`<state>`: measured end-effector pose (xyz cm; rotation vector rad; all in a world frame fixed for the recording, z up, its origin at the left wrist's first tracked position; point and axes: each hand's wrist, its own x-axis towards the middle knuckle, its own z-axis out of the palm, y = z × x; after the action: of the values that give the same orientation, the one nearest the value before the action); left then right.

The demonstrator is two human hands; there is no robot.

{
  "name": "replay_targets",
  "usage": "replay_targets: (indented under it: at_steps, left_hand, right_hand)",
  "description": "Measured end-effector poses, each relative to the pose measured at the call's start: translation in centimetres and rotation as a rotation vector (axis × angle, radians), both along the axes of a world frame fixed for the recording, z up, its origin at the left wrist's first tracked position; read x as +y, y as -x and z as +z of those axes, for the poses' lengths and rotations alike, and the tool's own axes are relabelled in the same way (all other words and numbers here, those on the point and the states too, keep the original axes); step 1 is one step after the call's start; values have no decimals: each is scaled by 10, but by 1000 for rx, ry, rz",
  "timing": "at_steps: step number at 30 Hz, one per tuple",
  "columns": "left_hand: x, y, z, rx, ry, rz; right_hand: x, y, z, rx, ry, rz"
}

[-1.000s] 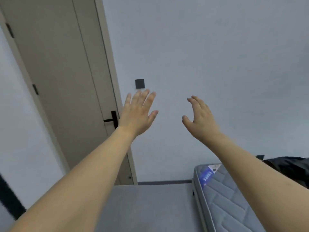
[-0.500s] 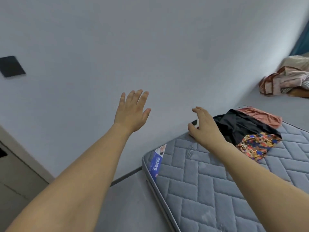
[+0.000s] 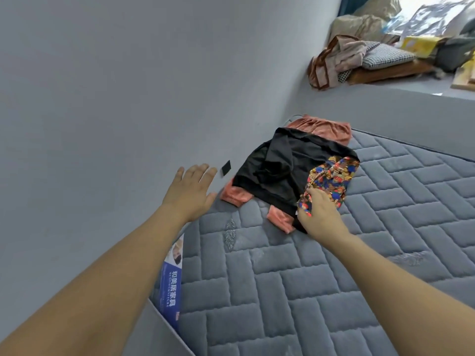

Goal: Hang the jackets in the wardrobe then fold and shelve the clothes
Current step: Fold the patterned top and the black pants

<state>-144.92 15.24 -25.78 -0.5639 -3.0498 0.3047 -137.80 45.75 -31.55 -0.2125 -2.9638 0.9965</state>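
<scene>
Ahead of right hand (image 3: 319, 216): patterned cloth (image 3: 330, 179), near edge pinched in its curled fingers
Under cloth: black garment (image 3: 285, 165) over pink garment (image 3: 321, 127), piled against wall (image 3: 128, 86)
Left hand (image 3: 191, 190): fingers spread, holds nothing, hovers near wall at mattress (image 3: 334, 278) edge
Right of right hand: bare quilted mattress

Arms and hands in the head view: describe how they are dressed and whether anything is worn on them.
Both forearms are bare up to the frame edge, with no sleeve in view. The left hand and right hand wear no gloves, and no watch, bracelet or ring shows on the visible parts.
</scene>
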Motion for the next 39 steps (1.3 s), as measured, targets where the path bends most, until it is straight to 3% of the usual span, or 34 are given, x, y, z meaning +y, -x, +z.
replay_targets:
  at_steps: [8, 12, 16, 18, 20, 22, 25, 39]
  left_hand:
    - [66, 203, -201, -198, -15, -124]
    - [105, 282, -329, -288, -51, -157]
    - [154, 328, -437, -418, -47, -211]
    - [172, 332, -485, -407, -57, -204]
    - [176, 327, -523, -248, -108, -197]
    - [172, 325, -546, -95, -215, -210]
    - [173, 330, -548, -22, -310, -224]
    - [183, 334, -557, 24, -319, -210]
  right_hand:
    - [-1, 184, -181, -120, -33, -66]
    - [25, 253, -300, -109, -255, -144]
    - [60, 294, -407, -294, -447, -63]
    - [74, 301, -448, -290, -536, -25]
    - [78, 303, -479, -172, -587, -45]
    - [78, 302, -495, -58, -574, -59]
    - [78, 301, -490, -36, -557, -49]
    - [82, 298, -497, 49, -549, -39]
